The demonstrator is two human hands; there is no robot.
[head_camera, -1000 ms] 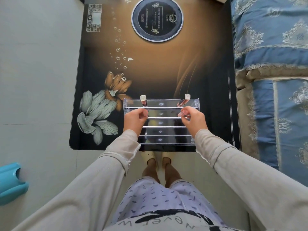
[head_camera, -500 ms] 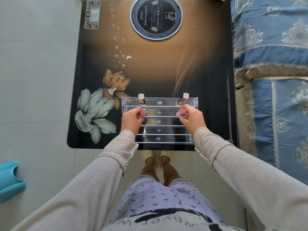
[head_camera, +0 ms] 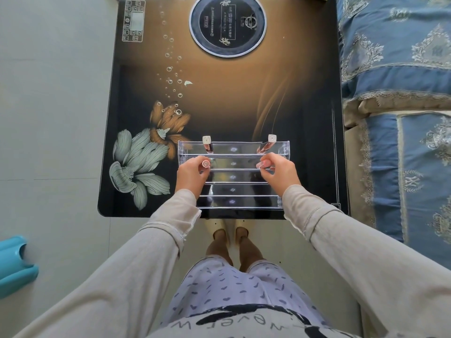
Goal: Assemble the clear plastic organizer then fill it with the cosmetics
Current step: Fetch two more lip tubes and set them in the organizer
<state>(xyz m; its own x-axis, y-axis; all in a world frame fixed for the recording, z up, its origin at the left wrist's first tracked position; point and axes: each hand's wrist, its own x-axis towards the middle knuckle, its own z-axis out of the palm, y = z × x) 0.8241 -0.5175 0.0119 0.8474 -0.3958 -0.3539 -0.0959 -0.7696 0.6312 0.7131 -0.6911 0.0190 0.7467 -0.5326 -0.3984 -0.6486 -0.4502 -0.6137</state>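
A clear plastic stepped organizer (head_camera: pixel 233 176) with several rows stands at the near edge of the dark table (head_camera: pixel 244 106). Two pinkish cosmetic tubes with pale caps stand in its far row, one at the left (head_camera: pixel 207 143) and one at the right (head_camera: pixel 268 142). My left hand (head_camera: pixel 191 175) grips a small pink tube (head_camera: pixel 205 163) over the left end of the second row. My right hand (head_camera: pixel 278 170) grips another pink tube (head_camera: pixel 264 163) over the right end of that row. Both tubes are mostly hidden by my fingers.
The table carries a printed flower pattern (head_camera: pixel 141 162), a round cooktop ring (head_camera: pixel 227 23) and a control panel (head_camera: pixel 133 20). A blue patterned sofa (head_camera: pixel 400 93) borders the table's right side. A teal plastic object (head_camera: pixel 14 264) lies on the floor at the left.
Both hands have stayed over the second row; the pink tube tops now show between my fingers. The organizer and the two far tubes have not shifted on the table.
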